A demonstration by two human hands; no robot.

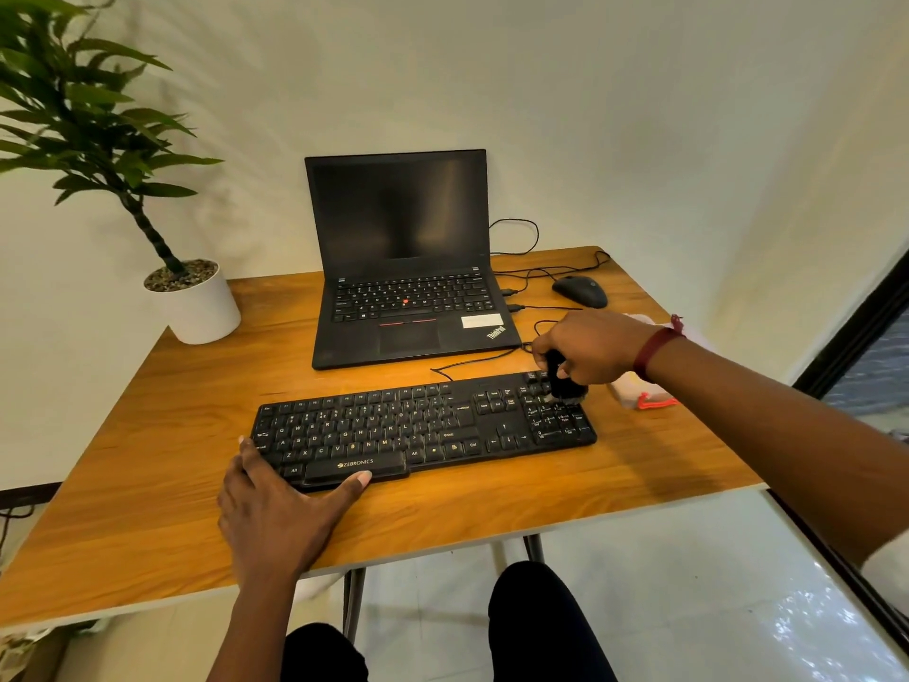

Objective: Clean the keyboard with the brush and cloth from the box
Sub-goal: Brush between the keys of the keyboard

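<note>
Two hands work opposite corners of the keyboard point(423, 428), which lies across the worktop point(172, 460) at 12 o'clock from the person, its long axis running roughly from 8 o'clock to 2 o'clock. The left hand point(275, 514) lies flat with fingers straight, bracing the 8 o'clock corner, thumb spread along the near edge. The right hand point(595, 344) is clenched round a dark brush point(565, 386), bristles down on the number pad point(556, 420) at the 2 o'clock end. Judging from that, the sweep ahead runs along the long axis toward 9 o'clock, and the right hand is the nearer one for it. A pale bundle point(627, 393) with an orange loop sits just beside the keyboard at 3 o'clock; whether it is the cloth I cannot tell.
</note>
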